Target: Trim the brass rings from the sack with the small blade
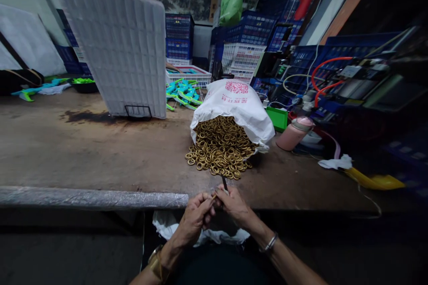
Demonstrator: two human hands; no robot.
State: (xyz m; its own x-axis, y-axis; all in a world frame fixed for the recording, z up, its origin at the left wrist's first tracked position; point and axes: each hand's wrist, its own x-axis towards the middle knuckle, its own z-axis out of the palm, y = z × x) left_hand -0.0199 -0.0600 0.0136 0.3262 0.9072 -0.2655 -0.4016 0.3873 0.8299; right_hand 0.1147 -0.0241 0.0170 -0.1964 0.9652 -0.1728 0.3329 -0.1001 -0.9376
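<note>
Head view: left hand pinches ring, right hand grips dark tool, sack mouth facing near, presumably keeping ring pile reachable.

Left hand: curled, thumb and fingers pinched
Right hand: curled, fingertips close to the left's
Forearms: bare, angled inward toward each other

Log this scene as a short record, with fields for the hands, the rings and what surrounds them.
Left hand: pinches a small brass-coloured piece
Right hand: holds a slim dark tool, close beside the left
Rings: brass-coloured, spilling from a white sack onto the table
Left of sack: ridged white panel
Right of sack: pink bottle
Wrists: gold-coloured band left, silvery bracelet right
</note>
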